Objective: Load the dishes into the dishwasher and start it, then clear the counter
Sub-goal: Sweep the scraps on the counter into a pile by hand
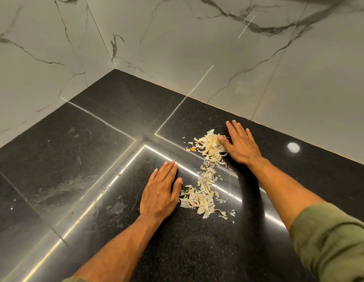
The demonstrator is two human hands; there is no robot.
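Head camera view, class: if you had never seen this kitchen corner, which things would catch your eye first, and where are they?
First, the pale vegetable peelings strewn in a strip across the middle of the black counter. Next, the two flat hands framing them: the left hand beside the near end, the right hand against the far heap. Behind, veined marble walls meet in a corner.

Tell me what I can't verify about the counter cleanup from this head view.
- Scraps: any under either flat palm, left hand or right hand, are hidden.
- Counter: near and right parts cut off by frame edges.
- Dishwasher: out of frame.
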